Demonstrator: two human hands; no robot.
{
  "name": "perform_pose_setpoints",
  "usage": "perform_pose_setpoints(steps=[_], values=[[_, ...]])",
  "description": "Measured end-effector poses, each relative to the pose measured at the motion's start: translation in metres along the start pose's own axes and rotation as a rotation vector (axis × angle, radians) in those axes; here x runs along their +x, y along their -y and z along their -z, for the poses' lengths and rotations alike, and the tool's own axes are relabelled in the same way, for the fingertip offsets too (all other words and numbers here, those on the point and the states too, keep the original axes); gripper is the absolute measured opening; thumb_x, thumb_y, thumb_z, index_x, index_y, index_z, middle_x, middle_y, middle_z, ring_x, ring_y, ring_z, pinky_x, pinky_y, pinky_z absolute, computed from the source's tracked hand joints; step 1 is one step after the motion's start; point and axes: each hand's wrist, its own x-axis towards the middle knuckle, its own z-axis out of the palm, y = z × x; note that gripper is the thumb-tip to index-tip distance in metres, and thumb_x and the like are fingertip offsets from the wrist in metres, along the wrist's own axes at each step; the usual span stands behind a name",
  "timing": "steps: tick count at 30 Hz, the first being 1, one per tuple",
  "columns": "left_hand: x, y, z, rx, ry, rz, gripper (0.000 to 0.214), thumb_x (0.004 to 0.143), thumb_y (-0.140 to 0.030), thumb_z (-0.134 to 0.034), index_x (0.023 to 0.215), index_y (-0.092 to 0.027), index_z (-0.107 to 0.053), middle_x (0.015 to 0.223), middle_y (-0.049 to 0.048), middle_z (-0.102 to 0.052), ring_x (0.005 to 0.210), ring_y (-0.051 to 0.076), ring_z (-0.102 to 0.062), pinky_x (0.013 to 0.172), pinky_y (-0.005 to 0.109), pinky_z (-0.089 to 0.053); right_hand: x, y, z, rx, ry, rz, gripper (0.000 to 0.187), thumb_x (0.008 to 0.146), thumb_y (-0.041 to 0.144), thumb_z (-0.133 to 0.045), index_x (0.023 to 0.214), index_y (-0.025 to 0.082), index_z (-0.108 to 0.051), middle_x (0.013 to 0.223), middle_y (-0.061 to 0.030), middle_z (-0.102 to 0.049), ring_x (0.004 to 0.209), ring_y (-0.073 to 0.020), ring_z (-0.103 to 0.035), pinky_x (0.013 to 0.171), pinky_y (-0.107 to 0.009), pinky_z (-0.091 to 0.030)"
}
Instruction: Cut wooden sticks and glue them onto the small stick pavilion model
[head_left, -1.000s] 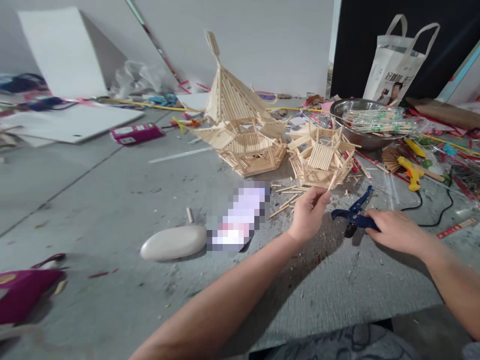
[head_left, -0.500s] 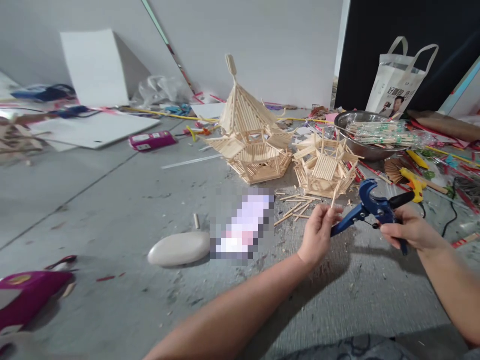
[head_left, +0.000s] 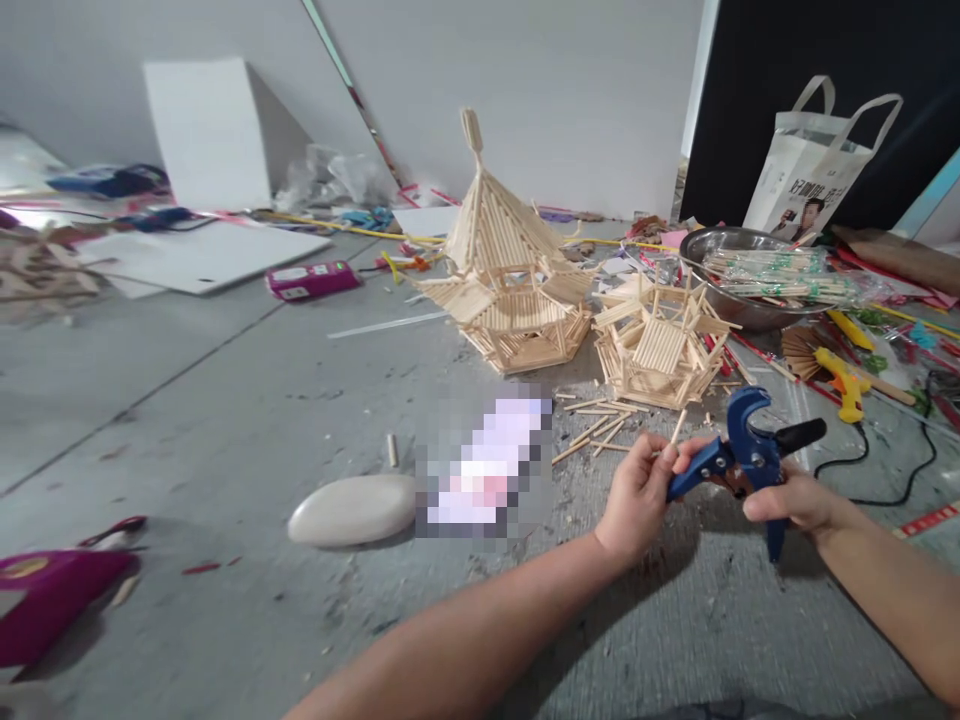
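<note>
Between the fingertips of my left hand point(head_left: 641, 490) a short wooden stick point(head_left: 679, 428) points upward. The same hand touches one handle of a blue pipe cutter point(head_left: 754, 440). My right hand point(head_left: 799, 500) is closed around the cutter's other handle, with the hooked jaw facing up and left. Just beyond my hands lie several loose cut sticks point(head_left: 600, 425). Behind them stands a small roofless stick model point(head_left: 660, 345), and to its left a taller stick pavilion point(head_left: 510, 270) with a pointed roof.
A blurred-out phone-like object point(head_left: 487, 470) lies beside a pale oval case point(head_left: 352, 510). At the right are a metal bowl point(head_left: 697, 262) of wrapped sticks, a yellow glue gun point(head_left: 844, 385) with a black cord, and a white bag point(head_left: 806, 165). Purple packages point(head_left: 311, 280) lie left.
Both hands and the cutter have shifted slightly downward in view. The stick held in my left hand now shows less length above the fingers. The camera has turned a little left.
</note>
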Motion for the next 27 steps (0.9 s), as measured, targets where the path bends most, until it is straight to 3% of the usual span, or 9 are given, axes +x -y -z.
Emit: perform_pose_setpoints(steps=[3, 8, 12, 15, 18, 27], values=[[-0.001, 0.003, -0.001, 0.012, 0.053, 0.007, 0.037, 0.076, -0.054, -0.048, 0.07, -0.018, -0.043, 0.054, -0.0054, -0.042, 0.044, 0.006, -0.038, 0.043, 0.02, -0.033, 0.001, -0.002, -0.005, -0.076, -0.095, 0.078, 0.028, 0.069, 0.039, -0.058, 0.089, 0.021, -0.056, 0.082, -0.0047, -0.059, 0.085, -0.0203, -0.056, 0.078, -0.038, -0.045], [0.0, 0.005, 0.002, 0.152, 0.082, -0.092, 0.032, 0.08, -0.047, -0.044, 0.07, -0.017, -0.046, 0.061, -0.0005, -0.051, 0.056, 0.01, -0.048, 0.057, 0.024, -0.041, 0.0, -0.015, -0.005, -0.125, -0.487, 0.201, 0.011, 0.076, 0.032, -0.053, 0.078, 0.022, -0.048, 0.068, 0.001, -0.053, 0.064, -0.0146, -0.054, 0.068, -0.034, -0.048], [0.0, 0.004, 0.006, 0.316, 0.212, -0.113, 0.026, 0.082, -0.04, -0.041, 0.07, -0.017, -0.047, 0.062, -0.0001, -0.052, 0.055, 0.01, -0.047, 0.056, 0.023, -0.039, -0.003, -0.02, -0.003, -0.349, -0.703, 0.201, 0.009, 0.076, 0.029, -0.054, 0.081, 0.022, -0.051, 0.073, -0.0003, -0.057, 0.068, -0.015, -0.056, 0.068, -0.032, -0.047], [-0.001, 0.003, 0.006, 0.432, 0.3, -0.126, 0.024, 0.083, -0.037, -0.039, 0.069, -0.018, -0.046, 0.06, -0.0006, -0.052, 0.054, 0.01, -0.047, 0.055, 0.023, -0.038, -0.004, -0.017, -0.007, -0.485, -0.724, 0.156, 0.009, 0.076, 0.028, -0.055, 0.082, 0.022, -0.053, 0.079, -0.0011, -0.06, 0.073, -0.015, -0.057, 0.072, -0.03, -0.047], [-0.002, 0.0, 0.006, 0.488, 0.303, -0.159, 0.024, 0.083, -0.035, -0.038, 0.069, -0.018, -0.047, 0.06, -0.0003, -0.053, 0.055, 0.01, -0.048, 0.055, 0.022, -0.039, -0.003, -0.014, -0.012, -0.561, -0.729, 0.126, 0.008, 0.075, 0.027, -0.054, 0.082, 0.022, -0.054, 0.078, -0.0012, -0.06, 0.072, -0.0149, -0.058, 0.071, -0.029, -0.048], [-0.003, -0.005, 0.007, 0.62, 0.389, -0.246, 0.022, 0.082, -0.031, -0.041, 0.07, -0.017, -0.053, 0.058, -0.0006, -0.052, 0.051, 0.009, -0.043, 0.051, 0.021, -0.036, -0.001, -0.012, -0.015, -0.621, -0.693, 0.189, 0.004, 0.075, 0.024, -0.053, 0.078, 0.022, -0.051, 0.073, -0.0001, -0.059, 0.068, -0.0138, -0.057, 0.067, -0.027, -0.048]])
